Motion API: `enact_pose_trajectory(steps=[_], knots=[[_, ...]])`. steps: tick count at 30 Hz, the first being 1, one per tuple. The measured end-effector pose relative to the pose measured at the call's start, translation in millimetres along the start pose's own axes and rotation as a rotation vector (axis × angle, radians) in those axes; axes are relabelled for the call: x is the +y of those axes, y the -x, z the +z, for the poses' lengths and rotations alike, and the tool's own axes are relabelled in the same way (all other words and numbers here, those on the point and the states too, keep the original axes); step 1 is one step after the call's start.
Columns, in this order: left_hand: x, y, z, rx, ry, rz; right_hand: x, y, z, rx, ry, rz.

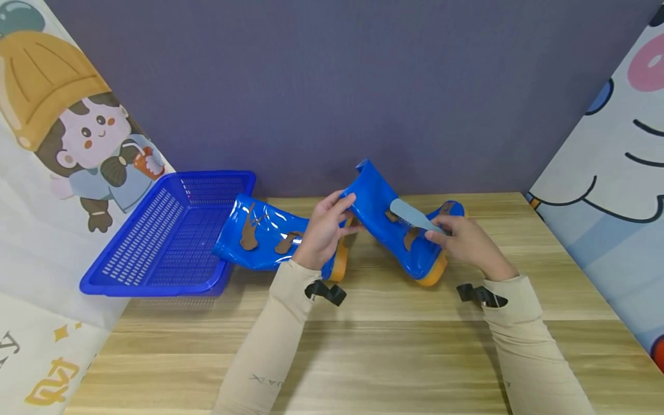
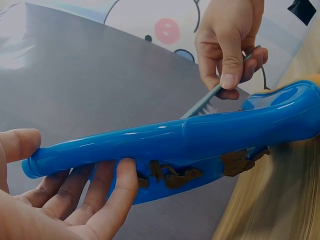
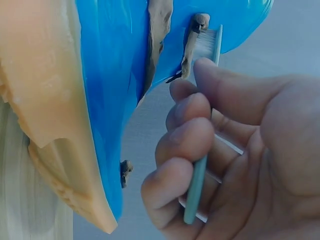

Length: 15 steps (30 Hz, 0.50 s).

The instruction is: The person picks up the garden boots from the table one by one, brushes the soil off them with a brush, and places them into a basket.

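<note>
A blue rubber boot with an orange sole stands tilted on the table, its shaft leaning left. My left hand holds it by the top of the shaft, the thumb on one side and the fingers underneath, as the left wrist view shows. In my right hand is a pale blue-green brush, gripped by its handle. Its white bristles touch a brown, mud-like patch on the shaft. Other brown patches cling to the boot. Behind my left hand lies a second blue boot, also brown-patched.
A blue plastic basket with slotted sides stands at the left of the wooden table, against the second boot's shaft. A grey panel rises along the back edge. Printed cartoon sheets hang on both sides.
</note>
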<state>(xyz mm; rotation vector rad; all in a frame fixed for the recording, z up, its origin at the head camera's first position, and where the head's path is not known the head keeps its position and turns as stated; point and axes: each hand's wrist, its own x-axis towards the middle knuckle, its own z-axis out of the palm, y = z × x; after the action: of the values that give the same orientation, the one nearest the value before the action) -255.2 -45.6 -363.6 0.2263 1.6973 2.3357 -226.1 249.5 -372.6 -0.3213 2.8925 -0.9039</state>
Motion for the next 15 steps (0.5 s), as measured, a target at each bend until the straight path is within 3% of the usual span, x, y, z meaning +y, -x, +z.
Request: enact_pose_trajectory(steps=[9,15], knots=[[-0.4,-1.3,-2.2,0.007,0.018,0.007,-2.6,-1.6,0.7,0.055,0.061,-0.012],[0.0,-0.3,-0.4,-0.009,0.044,0.007,0.1,2.3,-3.6,0.089,0.037,-0.02]])
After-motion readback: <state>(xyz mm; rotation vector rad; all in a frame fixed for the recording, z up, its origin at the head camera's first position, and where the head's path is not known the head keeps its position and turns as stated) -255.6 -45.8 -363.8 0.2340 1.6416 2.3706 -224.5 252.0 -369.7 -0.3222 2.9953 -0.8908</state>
